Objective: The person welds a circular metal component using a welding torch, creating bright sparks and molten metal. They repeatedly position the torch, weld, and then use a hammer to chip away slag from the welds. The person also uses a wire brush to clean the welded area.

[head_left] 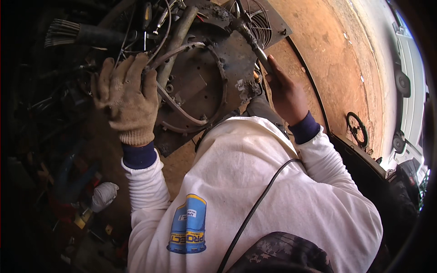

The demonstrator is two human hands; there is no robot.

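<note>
My left hand (129, 95), in a knitted work glove, has its fingers stretched out and apart. Its thumb overlaps the left side of a thin curved metal ring (182, 109); I cannot tell whether it presses on it. The ring lies over a dark, worn metal plate (195, 82) with several small holes. My bare right hand (289, 93) is closed around the lower end of a metal bar (261, 55), with the fingers laid along it. The bar's far end is dark and crusted, and its near end is hidden by the hand.
A wire brush (68, 34), a screwdriver (146, 20) and a thick pipe (180, 38) lie at the far left. At the far side is a round wire guard (257, 25). A dark cable (255, 209) crosses my shirt. A bicycle wheel (357, 129) and a white vehicle (412, 86) are off right.
</note>
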